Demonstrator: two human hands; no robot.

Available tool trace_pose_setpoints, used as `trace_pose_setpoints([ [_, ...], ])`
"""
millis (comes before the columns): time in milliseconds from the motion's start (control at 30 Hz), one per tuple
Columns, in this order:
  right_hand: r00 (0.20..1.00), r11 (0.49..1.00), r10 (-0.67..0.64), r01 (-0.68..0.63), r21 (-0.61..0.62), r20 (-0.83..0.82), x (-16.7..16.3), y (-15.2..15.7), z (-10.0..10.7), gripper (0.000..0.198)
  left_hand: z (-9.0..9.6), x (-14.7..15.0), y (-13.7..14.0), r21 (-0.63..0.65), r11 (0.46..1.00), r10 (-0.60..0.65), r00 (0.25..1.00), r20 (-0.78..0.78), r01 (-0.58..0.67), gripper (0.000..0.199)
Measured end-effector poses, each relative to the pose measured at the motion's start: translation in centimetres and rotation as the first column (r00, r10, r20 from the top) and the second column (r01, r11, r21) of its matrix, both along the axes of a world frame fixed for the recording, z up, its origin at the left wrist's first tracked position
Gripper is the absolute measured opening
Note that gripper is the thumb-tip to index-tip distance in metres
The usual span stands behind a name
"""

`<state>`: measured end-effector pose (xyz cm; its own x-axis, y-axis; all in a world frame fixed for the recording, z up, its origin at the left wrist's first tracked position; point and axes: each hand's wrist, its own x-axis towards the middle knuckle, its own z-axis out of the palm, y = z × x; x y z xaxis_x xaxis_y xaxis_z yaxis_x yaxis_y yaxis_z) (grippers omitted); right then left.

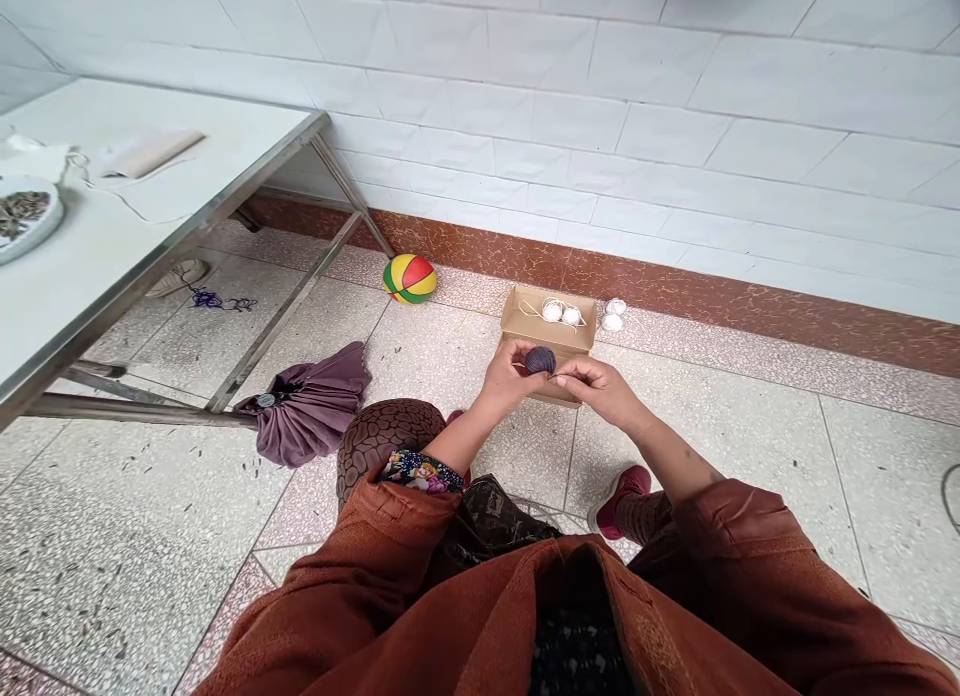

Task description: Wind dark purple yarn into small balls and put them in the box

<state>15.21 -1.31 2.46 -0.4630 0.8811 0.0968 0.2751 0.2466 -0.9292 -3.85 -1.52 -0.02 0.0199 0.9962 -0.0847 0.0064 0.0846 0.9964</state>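
Observation:
A small dark purple ball of yarn (540, 360) is held in my left hand (514, 372), its fingers wrapped around the ball's left and lower side. Close by on the right, my right hand (596, 384) is closed in a pinch at what looks like the loose strand of that yarn. Both hands are above the near part of an open cardboard box (517, 321) on the floor. Inside the box lie white yarn balls (553, 311) with loose strands. More white balls (613, 322) rest on the floor just right of the box.
A steel-framed white table (247, 136) stands at the left, bearing a dish (34, 221) and a folded cloth (154, 154). Near its legs are a colourful ball (410, 279) and a purple cloth bag (319, 406). A tiled wall (637, 106) runs behind.

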Motion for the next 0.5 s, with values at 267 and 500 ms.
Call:
trace_pose_setpoints([
  [267,0.975,0.968,-0.223,0.223,0.116,-0.02,0.4,1.5,-1.1,0.02,0.7,0.1,-0.8,-0.075,0.936,-0.332,0.935,0.128,0.343,0.046],
  [500,0.974,0.966,-0.22,0.225,-0.128,0.055,0.0,1.2,-2.6,0.02,1.7,0.3,-1.3,-0.068,0.946,-0.251,0.846,0.47,0.318,0.051],
])
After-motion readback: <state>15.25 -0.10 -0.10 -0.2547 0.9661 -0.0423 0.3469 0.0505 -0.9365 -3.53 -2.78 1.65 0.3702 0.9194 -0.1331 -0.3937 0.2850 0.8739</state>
